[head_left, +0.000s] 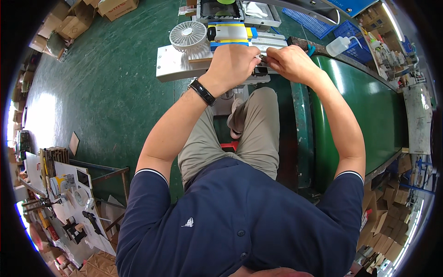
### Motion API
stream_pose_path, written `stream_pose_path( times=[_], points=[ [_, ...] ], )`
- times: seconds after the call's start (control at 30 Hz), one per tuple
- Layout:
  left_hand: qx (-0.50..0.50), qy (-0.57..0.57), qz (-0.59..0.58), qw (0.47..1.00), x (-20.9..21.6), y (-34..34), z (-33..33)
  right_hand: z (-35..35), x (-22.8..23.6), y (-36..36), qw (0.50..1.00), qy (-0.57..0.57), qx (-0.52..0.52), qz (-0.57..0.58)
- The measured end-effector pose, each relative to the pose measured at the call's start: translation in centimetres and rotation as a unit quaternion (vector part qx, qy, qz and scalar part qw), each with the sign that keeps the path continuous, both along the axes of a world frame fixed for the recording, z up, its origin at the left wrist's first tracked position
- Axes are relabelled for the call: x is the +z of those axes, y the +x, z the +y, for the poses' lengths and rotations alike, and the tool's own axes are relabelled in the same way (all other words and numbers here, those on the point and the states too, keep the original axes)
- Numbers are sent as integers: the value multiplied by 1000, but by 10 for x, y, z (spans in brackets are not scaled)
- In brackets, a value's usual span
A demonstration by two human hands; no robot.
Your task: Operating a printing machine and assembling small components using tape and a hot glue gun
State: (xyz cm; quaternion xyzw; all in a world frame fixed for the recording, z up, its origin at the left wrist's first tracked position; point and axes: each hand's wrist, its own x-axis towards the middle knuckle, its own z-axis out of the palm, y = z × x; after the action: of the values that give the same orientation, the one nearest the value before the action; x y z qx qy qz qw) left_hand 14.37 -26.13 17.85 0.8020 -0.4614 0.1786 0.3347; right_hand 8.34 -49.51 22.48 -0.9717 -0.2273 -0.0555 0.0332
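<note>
My left hand point(234, 63) and my right hand point(292, 63) meet over the front of a machine. Fingers and thumbs of both are pinched together around a small dark part point(263, 58) between them, too small and too covered to name. Just beyond my left hand is a white and black block point(230, 33) on a blue and yellow base. A white round fan point(188, 36) stands to the left, on a pale metal machine bed point(177, 64). A dark watch point(202, 92) is on my left wrist.
A glossy green surface point(364, 106) lies close on my right, with a white squeeze bottle point(338, 46) at its far edge. Blue baskets point(311, 21) are behind it. A black tray point(220, 10) sits at the back. Cardboard boxes point(76, 23) stand far left on the green floor.
</note>
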Motion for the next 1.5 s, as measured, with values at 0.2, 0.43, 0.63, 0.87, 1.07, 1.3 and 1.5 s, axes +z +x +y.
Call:
stream_pose_path(
  times=[0.2, 0.43, 0.63, 0.87, 1.07, 1.3, 1.5],
  points=[
    [6, -11, -1, 1000, -1, -2, 0, -1, 1, -2, 1000, -18, -5, -11],
    [28, 71, 26, 997, 5, -4, 2, 7, 5, -2, 999, -14, 1, -31],
    [26, 48, 30, 998, 4, -4, 2, 5, 4, 1, 1000, -15, 7, -8],
    [30, 38, 4, 999, 0, -3, 1, 4, 7, 1, 1000, -25, -6, 0],
    [28, 38, -3, 999, 0, -4, 3, 8, 11, 2, 1000, 0, 5, -6],
    [22, 35, 3, 999, 1, -3, 3, 15, 15, 2, 1000, -19, 1, -9],
    [7, 21, 2, 1000, 0, -6, 1, 4, 14, -3, 1000, 1, -19, 10]
  ],
)
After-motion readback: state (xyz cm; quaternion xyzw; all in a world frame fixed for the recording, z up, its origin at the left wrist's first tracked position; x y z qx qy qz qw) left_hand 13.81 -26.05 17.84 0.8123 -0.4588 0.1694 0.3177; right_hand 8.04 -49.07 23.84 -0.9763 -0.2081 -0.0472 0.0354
